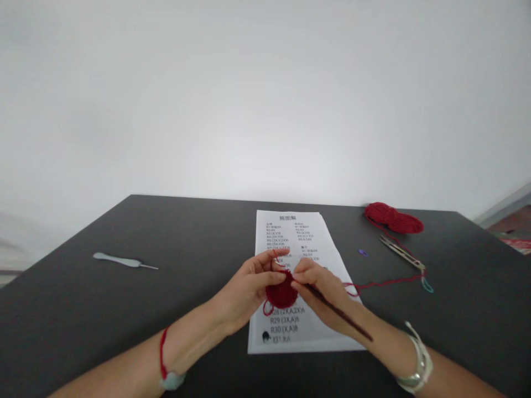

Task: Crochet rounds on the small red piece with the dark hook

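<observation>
A round red crochet piece is pinched between the thumb and fingers of my left hand, with red yarn running over the raised index finger. A small loop of red yarn hangs at the piece's lower left. My right hand grips a dark brown crochet hook like a pencil, its handle lying back along the wrist. The hook's tip is at the piece's upper right edge, hidden by the fingers. Both hands are above a printed pattern sheet.
A skein of red yarn lies at the back right, its strand trailing toward my hands. Near it are thread snips with a teal loop and a purple stitch marker. A grey-handled hook lies left on the dark table.
</observation>
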A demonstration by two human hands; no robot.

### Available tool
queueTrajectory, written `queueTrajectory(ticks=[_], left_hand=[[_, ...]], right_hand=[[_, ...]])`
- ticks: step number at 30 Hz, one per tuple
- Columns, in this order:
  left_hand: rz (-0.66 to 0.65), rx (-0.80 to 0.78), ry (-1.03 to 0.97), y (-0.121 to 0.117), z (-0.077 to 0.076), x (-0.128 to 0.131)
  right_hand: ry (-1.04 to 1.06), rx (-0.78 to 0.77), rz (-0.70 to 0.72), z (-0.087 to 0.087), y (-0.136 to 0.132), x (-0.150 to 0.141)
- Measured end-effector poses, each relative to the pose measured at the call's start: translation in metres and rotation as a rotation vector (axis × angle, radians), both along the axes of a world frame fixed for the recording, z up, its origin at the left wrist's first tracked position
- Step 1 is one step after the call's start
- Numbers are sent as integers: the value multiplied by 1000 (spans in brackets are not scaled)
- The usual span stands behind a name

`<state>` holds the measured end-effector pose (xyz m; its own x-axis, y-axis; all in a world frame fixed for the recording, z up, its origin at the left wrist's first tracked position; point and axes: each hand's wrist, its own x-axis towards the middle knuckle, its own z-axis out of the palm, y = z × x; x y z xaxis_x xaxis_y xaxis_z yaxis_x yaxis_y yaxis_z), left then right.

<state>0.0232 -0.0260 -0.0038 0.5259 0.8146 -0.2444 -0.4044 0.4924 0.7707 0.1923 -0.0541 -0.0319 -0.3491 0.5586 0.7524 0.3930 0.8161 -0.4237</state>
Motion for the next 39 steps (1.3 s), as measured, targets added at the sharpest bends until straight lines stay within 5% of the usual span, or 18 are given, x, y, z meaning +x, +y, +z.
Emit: queueTrajectory(ticks=[3, 6, 17, 25, 30, 34, 39], left_hand=[[9, 36, 5, 4, 1, -3], [6, 80, 23, 7, 1, -5], [-112, 139, 101, 11, 8, -12], [-249, 204, 193, 16, 5, -17], [1, 425, 327, 10, 5, -10], [253, 532, 413, 0, 3, -1], [91, 317, 187, 0, -3, 0]], right_hand=[[315, -353, 50, 2, 0, 2], [443, -515, 91, 9, -3, 3], [418, -647, 146, 22, -4, 14], [634, -936, 464, 12, 9, 23], [901, -1125, 528, 17, 8, 7], [1080, -1082, 429, 16, -2, -10], [1065, -972, 327, 13, -3, -13]])
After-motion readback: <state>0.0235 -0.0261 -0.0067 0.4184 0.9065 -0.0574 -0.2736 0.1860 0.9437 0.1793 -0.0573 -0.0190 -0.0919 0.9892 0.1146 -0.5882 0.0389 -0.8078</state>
